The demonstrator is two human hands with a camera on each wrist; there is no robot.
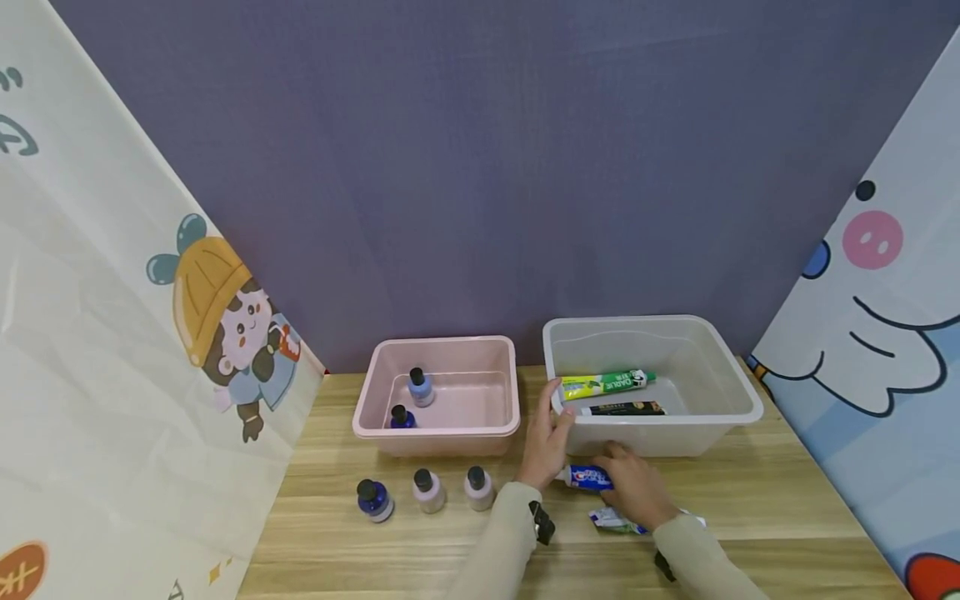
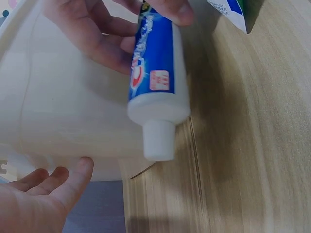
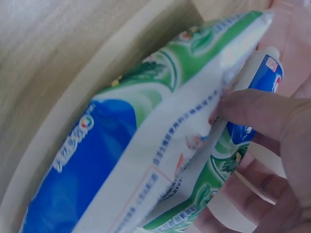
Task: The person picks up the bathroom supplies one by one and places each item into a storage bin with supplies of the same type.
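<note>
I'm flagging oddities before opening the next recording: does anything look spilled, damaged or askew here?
Nothing stands out. No spill or damage shows: the three bottles on the table stand upright, two tubes lie inside the white bin, and the right hand holds the blue tube.

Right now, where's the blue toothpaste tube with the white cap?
In the head view, the blue toothpaste tube with the white cap is low, right of centre, in the person's right grip, just in front of the white plastic bin.
</note>
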